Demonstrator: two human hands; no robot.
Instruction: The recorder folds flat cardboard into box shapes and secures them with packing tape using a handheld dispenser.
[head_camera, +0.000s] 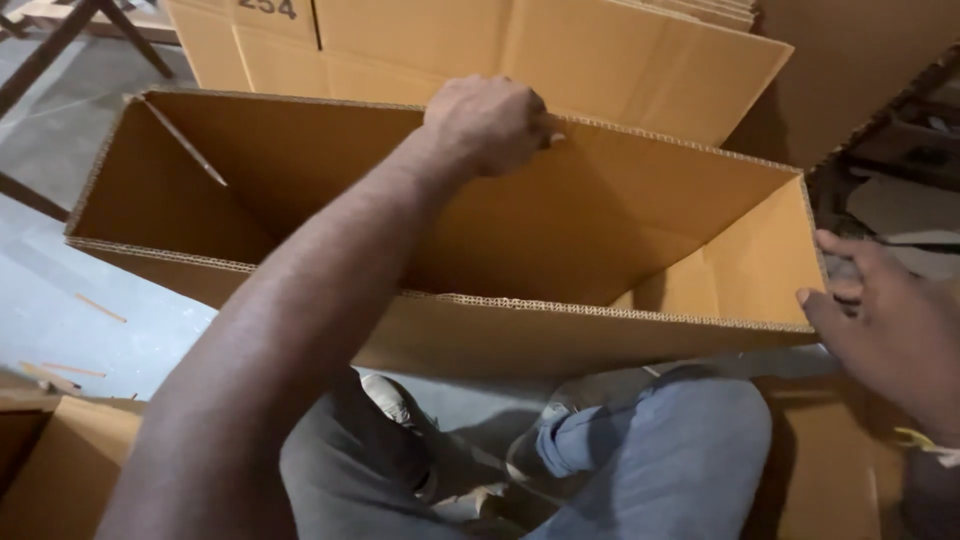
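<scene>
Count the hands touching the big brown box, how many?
2. The left hand grips the far top edge of the open brown cardboard box. The right hand touches the box's right end. Fingertips curled behind the edges are hidden.

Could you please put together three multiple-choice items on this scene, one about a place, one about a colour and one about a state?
1. Where does the left hand rest?
A. On the far wall's top edge of the open cardboard box
B. On the floor
C. On the knee

2. What colour are the trousers below the box?
A. Red
B. Grey-blue
C. White

3. What is the state of the right hand?
A. Clenched in a fist
B. Open, fingers spread at the box's right end
C. Holding a tool

Answers: 1 A, the fingers curl over that far edge. 2 B, the cloth looks grey-blue. 3 B, the fingers are spread by the right corner, gripping nothing.
</scene>
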